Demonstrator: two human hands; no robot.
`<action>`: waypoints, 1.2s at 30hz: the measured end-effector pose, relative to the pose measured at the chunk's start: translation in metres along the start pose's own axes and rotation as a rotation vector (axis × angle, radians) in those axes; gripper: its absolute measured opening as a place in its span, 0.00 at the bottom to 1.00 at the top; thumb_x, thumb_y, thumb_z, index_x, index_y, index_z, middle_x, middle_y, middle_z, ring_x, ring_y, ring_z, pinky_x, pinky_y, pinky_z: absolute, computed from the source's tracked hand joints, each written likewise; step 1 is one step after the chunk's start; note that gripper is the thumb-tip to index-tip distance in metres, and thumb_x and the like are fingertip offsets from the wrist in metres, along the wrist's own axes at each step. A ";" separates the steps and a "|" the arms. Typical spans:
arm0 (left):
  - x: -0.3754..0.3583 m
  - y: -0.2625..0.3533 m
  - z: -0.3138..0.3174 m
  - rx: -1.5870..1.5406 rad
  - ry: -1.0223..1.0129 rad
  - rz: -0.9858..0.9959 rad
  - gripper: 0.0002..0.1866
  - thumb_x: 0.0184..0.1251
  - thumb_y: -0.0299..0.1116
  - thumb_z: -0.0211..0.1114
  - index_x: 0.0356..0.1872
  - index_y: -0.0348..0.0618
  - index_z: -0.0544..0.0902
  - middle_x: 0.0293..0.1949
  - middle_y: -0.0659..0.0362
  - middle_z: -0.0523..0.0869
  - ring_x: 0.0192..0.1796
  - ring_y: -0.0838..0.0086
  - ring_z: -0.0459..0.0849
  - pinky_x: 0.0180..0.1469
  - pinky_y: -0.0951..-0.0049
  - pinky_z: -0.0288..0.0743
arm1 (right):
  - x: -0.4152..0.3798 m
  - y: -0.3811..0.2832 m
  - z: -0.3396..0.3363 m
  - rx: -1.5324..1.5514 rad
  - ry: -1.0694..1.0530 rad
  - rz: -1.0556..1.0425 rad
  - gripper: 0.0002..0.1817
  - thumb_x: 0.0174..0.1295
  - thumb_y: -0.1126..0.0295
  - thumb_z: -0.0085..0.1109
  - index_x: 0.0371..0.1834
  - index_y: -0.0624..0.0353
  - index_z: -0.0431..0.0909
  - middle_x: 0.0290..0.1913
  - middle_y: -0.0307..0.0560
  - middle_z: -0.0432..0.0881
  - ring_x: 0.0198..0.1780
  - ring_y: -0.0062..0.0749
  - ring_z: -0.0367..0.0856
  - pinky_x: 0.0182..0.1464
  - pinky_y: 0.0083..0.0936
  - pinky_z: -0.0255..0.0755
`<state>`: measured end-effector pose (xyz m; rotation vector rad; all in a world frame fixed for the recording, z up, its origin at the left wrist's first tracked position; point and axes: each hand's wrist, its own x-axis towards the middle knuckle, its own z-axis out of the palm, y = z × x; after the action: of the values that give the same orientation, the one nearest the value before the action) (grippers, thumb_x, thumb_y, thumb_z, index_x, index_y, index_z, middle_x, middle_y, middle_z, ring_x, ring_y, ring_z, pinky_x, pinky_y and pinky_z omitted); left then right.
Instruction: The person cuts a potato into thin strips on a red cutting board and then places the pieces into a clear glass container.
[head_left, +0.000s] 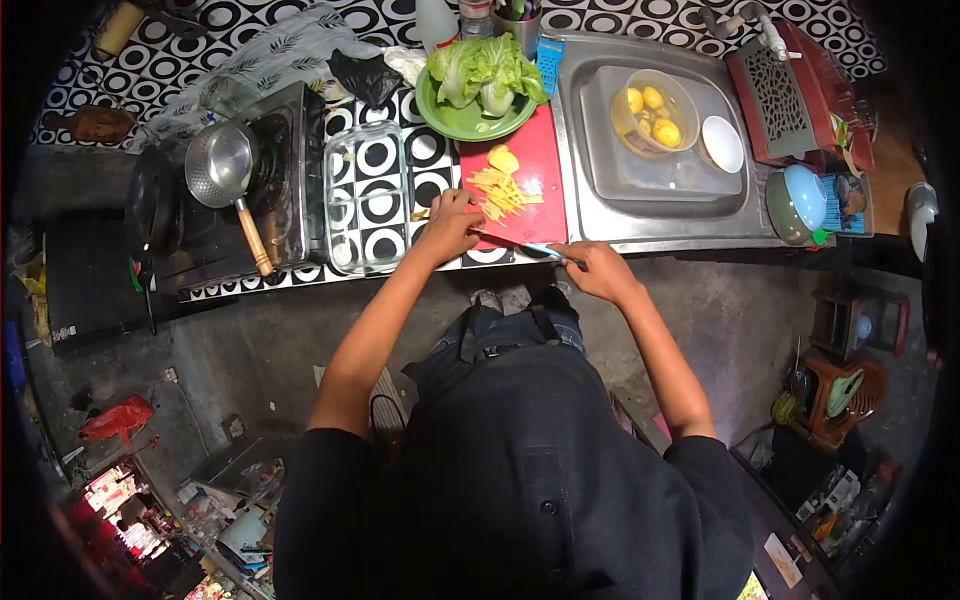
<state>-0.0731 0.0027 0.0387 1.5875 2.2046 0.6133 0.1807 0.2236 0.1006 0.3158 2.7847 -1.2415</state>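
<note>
My right hand (598,270) is closed around the light-blue handle of a knife (510,240) at the counter's front edge. The blade points left across the near edge of a red cutting board (545,150). My left hand (450,228) sits at the board's near left corner, fingers bent by the blade tip; what they pinch, if anything, is hidden. Just beyond the blade lies a pile of thin yellow strips (503,195), apparently cut potato. A few yellow slices (503,159) lie behind them. A green plate (440,119) with leafy lettuce (485,75) overlaps the board's far end.
At left stand a glass dish (333,200) and a stove (290,130) bearing a wooden-handled pan (220,160). The sink (590,215) at right holds a tub (618,115) of yellow pieces and a white bowl (722,144). Farther right are a red rack (760,90) and stacked bowls (795,205).
</note>
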 end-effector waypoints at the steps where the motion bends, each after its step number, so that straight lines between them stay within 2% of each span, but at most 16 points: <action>1: 0.000 0.001 -0.001 0.006 0.012 0.008 0.13 0.48 0.31 0.77 0.38 0.47 0.90 0.61 0.53 0.79 0.69 0.53 0.70 0.69 0.52 0.62 | 0.000 0.000 0.001 0.006 0.014 -0.019 0.23 0.63 0.74 0.59 0.63 0.54 0.86 0.44 0.59 0.90 0.47 0.57 0.87 0.53 0.45 0.79; 4: -0.001 0.002 0.000 0.011 0.021 0.019 0.13 0.48 0.30 0.77 0.38 0.47 0.91 0.60 0.54 0.79 0.69 0.55 0.70 0.70 0.53 0.62 | 0.001 -0.003 0.001 -0.001 0.011 -0.013 0.23 0.62 0.74 0.59 0.62 0.54 0.87 0.44 0.59 0.90 0.47 0.56 0.87 0.53 0.44 0.80; 7: -0.001 0.001 -0.001 -0.005 -0.008 0.011 0.14 0.48 0.30 0.78 0.40 0.46 0.90 0.62 0.52 0.78 0.70 0.52 0.69 0.72 0.51 0.61 | 0.000 -0.003 0.002 0.000 -0.041 0.041 0.23 0.65 0.69 0.60 0.64 0.52 0.85 0.51 0.60 0.90 0.52 0.57 0.88 0.58 0.46 0.80; 21: 0.004 0.004 -0.007 0.015 -0.052 0.028 0.16 0.47 0.30 0.79 0.40 0.45 0.90 0.64 0.51 0.78 0.71 0.51 0.69 0.72 0.50 0.60 | 0.000 -0.002 0.000 -0.012 -0.059 0.013 0.24 0.64 0.70 0.60 0.65 0.53 0.84 0.48 0.57 0.90 0.48 0.56 0.87 0.54 0.47 0.81; 24: 0.004 0.005 -0.006 0.041 -0.012 0.045 0.15 0.47 0.31 0.77 0.40 0.46 0.91 0.60 0.53 0.79 0.69 0.54 0.71 0.69 0.53 0.62 | 0.003 0.003 0.001 -0.020 -0.052 -0.003 0.24 0.64 0.70 0.60 0.65 0.53 0.84 0.47 0.57 0.90 0.48 0.56 0.87 0.54 0.47 0.80; 36: 0.006 0.004 -0.003 0.039 0.015 0.059 0.09 0.52 0.31 0.71 0.37 0.45 0.91 0.58 0.53 0.80 0.68 0.54 0.71 0.69 0.54 0.63 | 0.009 0.003 -0.006 -0.053 -0.120 0.024 0.24 0.67 0.69 0.61 0.67 0.53 0.81 0.50 0.57 0.89 0.51 0.56 0.87 0.54 0.49 0.80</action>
<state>-0.0732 0.0087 0.0429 1.6784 2.1991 0.6046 0.1725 0.2313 0.1005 0.2606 2.6986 -1.1402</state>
